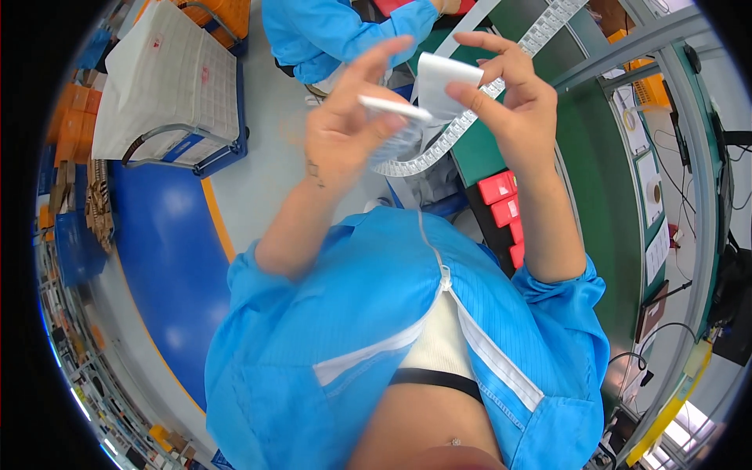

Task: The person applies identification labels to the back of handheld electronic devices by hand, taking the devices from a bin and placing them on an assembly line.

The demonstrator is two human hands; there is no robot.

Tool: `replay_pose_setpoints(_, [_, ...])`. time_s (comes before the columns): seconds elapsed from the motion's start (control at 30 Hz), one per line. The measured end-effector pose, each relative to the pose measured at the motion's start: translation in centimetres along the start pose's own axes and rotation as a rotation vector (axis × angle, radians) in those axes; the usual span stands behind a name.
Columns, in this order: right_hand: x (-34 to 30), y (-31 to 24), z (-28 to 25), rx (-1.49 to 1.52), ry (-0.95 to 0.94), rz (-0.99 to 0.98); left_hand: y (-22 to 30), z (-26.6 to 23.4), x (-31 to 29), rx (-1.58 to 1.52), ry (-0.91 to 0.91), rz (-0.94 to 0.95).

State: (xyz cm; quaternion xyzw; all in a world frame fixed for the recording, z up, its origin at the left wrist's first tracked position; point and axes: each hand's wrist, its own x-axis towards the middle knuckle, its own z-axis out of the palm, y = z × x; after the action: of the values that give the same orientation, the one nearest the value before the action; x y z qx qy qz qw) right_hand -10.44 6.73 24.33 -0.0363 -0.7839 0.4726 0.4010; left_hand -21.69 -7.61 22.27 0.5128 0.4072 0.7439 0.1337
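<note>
My left hand, blurred by motion, pinches a clear, white-edged plastic piece between thumb and fingers, with the index finger raised. Opposite it, my right hand grips a folded white strip between thumb and fingers. The two pieces lie close together, and I cannot tell whether they are joined. Behind my hands, a long clear strip of moulded pockets runs down from the upper right and curves under toward the left hand.
A co-worker in a blue sleeve is just beyond my hands. Red bins line the green workbench on the right. Left stands a cart of white trays beside a blue floor mat. A metal frame borders the bench.
</note>
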Motion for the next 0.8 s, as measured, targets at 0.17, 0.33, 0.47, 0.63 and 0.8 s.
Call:
replay_pose_setpoints(0.17, [0.6,-2.9,1.0,0.192,-0.252,0.028,-0.9,-1.3,0.5,0.179,-0.403,0.033])
replay_pose_setpoints(0.33, [0.1,-1.1,2.4,0.740,-0.435,0.515,-0.6,-0.9,0.3,-0.168,-0.425,-0.013])
replay_pose_setpoints(0.47, [3.4,8.4,0.7,0.637,-0.044,0.455,0.1,-2.0,-1.0,-0.046,-0.399,-0.327])
replay_pose_setpoints(0.63, [16.0,21.4,-9.4,0.097,0.591,0.461,1.0,-5.8,-3.1,-0.135,-0.226,-0.399])
replay_pose_setpoints(0.8, [25.4,16.9,-14.2,0.376,0.297,0.280,3.7,-8.0,-4.3,-0.190,-0.241,-0.432])
